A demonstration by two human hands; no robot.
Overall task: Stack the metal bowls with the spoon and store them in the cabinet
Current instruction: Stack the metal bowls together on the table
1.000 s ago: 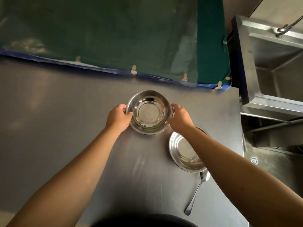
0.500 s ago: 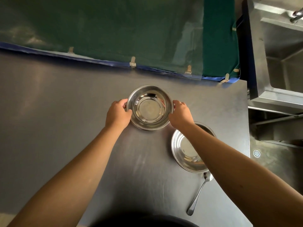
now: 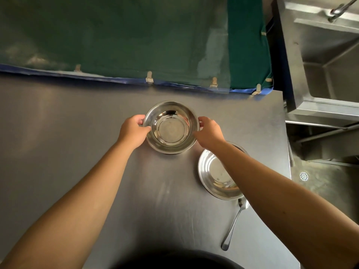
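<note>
A deep metal bowl (image 3: pixel 171 127) sits at the middle of the steel table (image 3: pixel 68 142), held by both hands at its rim. My left hand (image 3: pixel 133 131) grips its left edge and my right hand (image 3: pixel 208 131) grips its right edge. A second, shallower metal bowl (image 3: pixel 215 171) rests on the table to the right, partly hidden under my right forearm. A metal spoon (image 3: pixel 234 224) lies just below that bowl, its head touching the bowl's rim and its handle pointing toward me.
A green cloth with a blue hem (image 3: pixel 136 35) covers the area behind the table. A steel sink unit (image 3: pixel 326 61) with a tap stands at the upper right. The table's right edge (image 3: pixel 287 152) drops to a floor with a drain (image 3: pixel 303 176).
Both hands stay on the deep bowl, which has hardly moved on the table. The view has shifted slightly.
</note>
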